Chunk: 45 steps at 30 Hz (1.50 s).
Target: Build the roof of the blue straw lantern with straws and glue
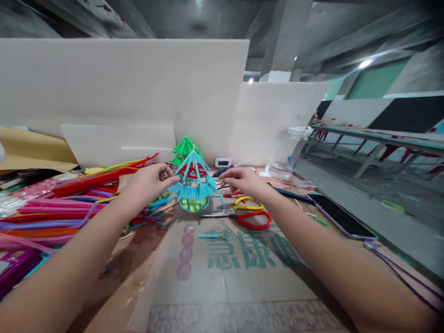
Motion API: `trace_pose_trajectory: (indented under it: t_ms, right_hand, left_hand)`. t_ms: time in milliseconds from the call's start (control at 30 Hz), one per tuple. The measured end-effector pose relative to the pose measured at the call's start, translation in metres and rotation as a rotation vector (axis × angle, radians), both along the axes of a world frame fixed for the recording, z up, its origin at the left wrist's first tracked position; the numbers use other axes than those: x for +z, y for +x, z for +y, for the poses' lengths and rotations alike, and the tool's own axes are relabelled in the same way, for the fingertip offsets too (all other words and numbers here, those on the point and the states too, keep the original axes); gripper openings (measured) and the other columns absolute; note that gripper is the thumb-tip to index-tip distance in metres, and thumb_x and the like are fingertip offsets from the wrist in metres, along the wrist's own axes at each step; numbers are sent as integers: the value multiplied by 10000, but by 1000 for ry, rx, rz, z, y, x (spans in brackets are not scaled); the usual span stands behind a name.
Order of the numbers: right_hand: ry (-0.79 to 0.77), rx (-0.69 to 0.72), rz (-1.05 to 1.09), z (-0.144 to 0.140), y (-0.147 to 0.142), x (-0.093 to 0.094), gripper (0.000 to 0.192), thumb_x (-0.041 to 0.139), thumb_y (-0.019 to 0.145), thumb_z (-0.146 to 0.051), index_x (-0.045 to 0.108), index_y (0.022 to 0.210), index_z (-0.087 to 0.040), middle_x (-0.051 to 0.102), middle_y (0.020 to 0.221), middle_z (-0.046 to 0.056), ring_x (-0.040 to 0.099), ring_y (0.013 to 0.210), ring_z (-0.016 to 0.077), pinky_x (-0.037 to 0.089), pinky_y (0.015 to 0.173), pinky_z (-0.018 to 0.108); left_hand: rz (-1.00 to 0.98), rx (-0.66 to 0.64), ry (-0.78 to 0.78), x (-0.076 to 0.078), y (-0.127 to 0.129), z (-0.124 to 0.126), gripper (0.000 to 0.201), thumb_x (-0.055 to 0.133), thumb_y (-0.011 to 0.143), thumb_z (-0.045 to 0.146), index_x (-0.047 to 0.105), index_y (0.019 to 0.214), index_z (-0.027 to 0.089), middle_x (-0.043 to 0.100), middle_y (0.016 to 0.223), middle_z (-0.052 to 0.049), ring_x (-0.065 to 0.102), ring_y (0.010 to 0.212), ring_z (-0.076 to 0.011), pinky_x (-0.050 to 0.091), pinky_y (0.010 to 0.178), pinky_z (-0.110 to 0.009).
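A small handmade pavilion (pixel 194 187) stands upright in the middle, with a blue tiered roof, red latticework inside and a green floor. My left hand (pixel 156 181) is at its left side, thumb and curled fingers closed on the edge of the lower roof. On the other side, my right hand (pixel 243 179) hovers close to the roof, its fingers loosely bent and apart with nothing visible in them. Scissors (pixel 243 212) with one yellow and one red handle loop lie just in front of the pavilion. A short blue strip (pixel 208 236) rests on the cardboard (pixel 194 296).
Colourful pipe cleaners (pixel 65 208) are heaped at the left. Behind the pavilion stand a green tiered model (pixel 185 147) and a small white digital display (pixel 222 162). A clear bottle (pixel 286 155) and a phone (pixel 342 215) are at the right, with white boards (pixel 121 83) at the back.
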State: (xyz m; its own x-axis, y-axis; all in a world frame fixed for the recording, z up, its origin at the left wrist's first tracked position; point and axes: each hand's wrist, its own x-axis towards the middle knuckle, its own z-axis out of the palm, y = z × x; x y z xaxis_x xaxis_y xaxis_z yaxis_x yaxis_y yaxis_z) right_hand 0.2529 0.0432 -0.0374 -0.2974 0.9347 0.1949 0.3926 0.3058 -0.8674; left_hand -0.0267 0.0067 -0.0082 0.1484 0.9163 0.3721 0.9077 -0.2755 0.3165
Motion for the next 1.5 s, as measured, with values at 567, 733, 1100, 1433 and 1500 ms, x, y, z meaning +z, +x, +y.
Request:
trace_pose_trajectory:
  t_ms: [567,733,1100,1433,1500]
  right_hand:
    - [217,4,-14,-4,-39,-44,431,634,800,-357,627,1206,-215,580,748,-8,515,651,129,412,599,258]
    - [228,10,-3,-7,-42,-46,443,625,810,-376,626,1210,-186,532,686,-23,478,620,130,382,586,260]
    - [231,4,-21,-10,-42,-43,413,592,825,-383,627,1179,-174,546,701,-14,489,634,135,377,588,258]
    - [290,18,-60,-10,-41,-44,381,561,851,-382,621,1173,-187,532,710,-20,478,623,123,367,584,250]
    - [288,15,-89,-12,-41,-40,374,558,856,-372,624,1174,-186,531,706,-20,479,630,125,365,586,250]
  left_hand:
    - [311,-231,622,-28,24,3,134,564,897,282,628,966,186,595,866,-66,523,843,-234,422,777,-351]
    - [350,-218,640,-31,26,1,141,542,910,275,621,968,174,621,886,-73,523,841,-242,419,780,-362]
    - [336,-249,698,-33,20,4,221,473,953,293,662,896,193,622,779,-53,521,761,-204,397,737,-338]
    - [-240,-120,346,0,18,-12,329,329,973,391,555,832,197,601,806,-32,572,776,-180,440,708,-286]
    - [-180,-141,224,6,13,-12,344,377,944,429,596,818,196,632,782,-25,585,753,-187,429,673,-285]
